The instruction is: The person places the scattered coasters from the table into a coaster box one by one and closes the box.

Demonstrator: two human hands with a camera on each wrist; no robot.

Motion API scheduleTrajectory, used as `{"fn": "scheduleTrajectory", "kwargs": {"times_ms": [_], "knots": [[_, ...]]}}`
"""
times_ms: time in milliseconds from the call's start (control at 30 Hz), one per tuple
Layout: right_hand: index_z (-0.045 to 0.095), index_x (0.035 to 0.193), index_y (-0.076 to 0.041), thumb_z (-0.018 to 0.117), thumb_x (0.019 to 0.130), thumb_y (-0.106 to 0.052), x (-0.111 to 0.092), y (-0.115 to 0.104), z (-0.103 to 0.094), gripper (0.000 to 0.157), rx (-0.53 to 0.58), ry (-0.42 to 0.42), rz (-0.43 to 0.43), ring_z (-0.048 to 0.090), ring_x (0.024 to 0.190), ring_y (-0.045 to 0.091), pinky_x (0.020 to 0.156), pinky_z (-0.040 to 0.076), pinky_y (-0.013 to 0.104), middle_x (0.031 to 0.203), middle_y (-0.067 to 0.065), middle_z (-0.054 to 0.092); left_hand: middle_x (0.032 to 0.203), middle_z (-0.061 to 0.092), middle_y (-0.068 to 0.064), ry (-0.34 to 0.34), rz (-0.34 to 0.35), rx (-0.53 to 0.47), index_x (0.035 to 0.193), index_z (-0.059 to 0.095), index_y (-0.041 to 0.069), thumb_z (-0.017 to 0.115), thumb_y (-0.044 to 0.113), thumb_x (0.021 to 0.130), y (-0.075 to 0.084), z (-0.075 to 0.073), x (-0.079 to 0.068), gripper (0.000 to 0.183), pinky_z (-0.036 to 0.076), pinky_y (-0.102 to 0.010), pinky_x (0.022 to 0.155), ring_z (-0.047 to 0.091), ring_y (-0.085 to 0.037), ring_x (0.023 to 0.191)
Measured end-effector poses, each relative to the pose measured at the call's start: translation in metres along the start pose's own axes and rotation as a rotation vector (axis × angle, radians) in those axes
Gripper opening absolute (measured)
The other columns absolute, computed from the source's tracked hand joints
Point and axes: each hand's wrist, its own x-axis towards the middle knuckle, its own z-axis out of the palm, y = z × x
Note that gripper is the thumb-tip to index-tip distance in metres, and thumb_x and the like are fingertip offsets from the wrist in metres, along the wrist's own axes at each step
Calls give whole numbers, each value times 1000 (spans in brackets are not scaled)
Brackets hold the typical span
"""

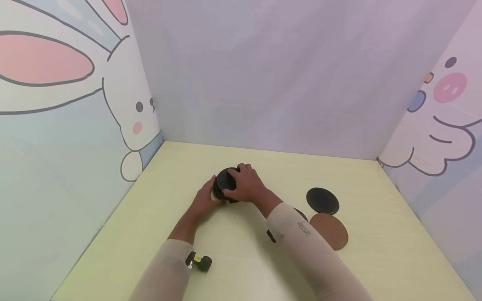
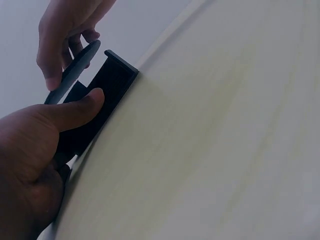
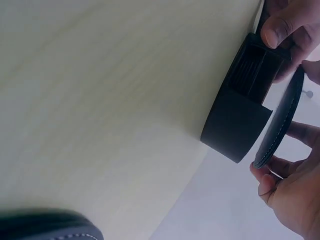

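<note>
A round black coaster holder (image 3: 232,125) with a cut-out in its side stands on the table. My left hand (image 1: 205,202) grips its side, the thumb (image 2: 85,110) lying along the wall in the left wrist view. My right hand (image 1: 247,184) pinches a round black coaster (image 3: 284,117) with white edge stitching by its rim. That coaster is tilted just above the holder's open top, with a gap showing between them in the right wrist view. Inside the holder, the cut-out shows a dark interior; its contents are hard to make out.
On the table (image 1: 241,259) to the right lie a black coaster (image 1: 322,200) and a brown coaster (image 1: 332,232). Another dark coaster (image 1: 301,213) is partly hidden by my right forearm. Cartoon-printed walls stand left and right, with a plain pale wall (image 1: 260,75) at the back.
</note>
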Motion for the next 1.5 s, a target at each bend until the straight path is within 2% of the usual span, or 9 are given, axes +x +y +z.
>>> {"fn": "scheduleTrajectory", "kwargs": {"times_ms": [167,467,667,867,1100,1500], "knots": [[50,164,-18,64,104,-61,-1,4,2,75,56,-32,-29,36,158,40,119,42,64,168,23,43,182,26,-17,-1,4,14,175,19,7,89,42,92,0,0,0,114,24,-61,139,22,-39,170],[52,163,-17,47,112,-57,-7,15,-8,65,123,-39,38,32,161,40,121,36,68,171,19,42,182,25,-16,1,-22,27,176,18,8,90,43,91,3,1,0,117,22,-60,139,21,-39,171],[51,164,-15,46,112,-58,-14,23,-17,67,112,-35,102,33,162,41,124,41,69,172,20,39,182,24,-18,0,-16,33,176,17,6,91,42,90,1,1,1,118,22,-60,139,21,-40,170],[52,163,-13,45,112,-57,-21,28,-21,67,123,-11,158,36,161,40,121,48,66,172,20,40,182,23,-18,0,-5,42,175,17,6,91,42,90,1,0,0,118,21,-60,140,21,-40,170],[49,164,-11,42,114,-58,-33,30,-25,69,158,-22,229,38,161,41,117,52,65,173,20,39,183,21,-16,-5,-18,42,176,16,8,90,43,90,4,-2,-2,119,20,-60,140,19,-39,171],[51,162,-8,46,113,-57,-59,29,-21,70,135,-63,278,51,151,42,109,58,63,167,23,43,182,23,-20,-1,16,34,175,17,4,92,43,89,2,-2,-2,121,20,-60,139,21,-42,170]]}}
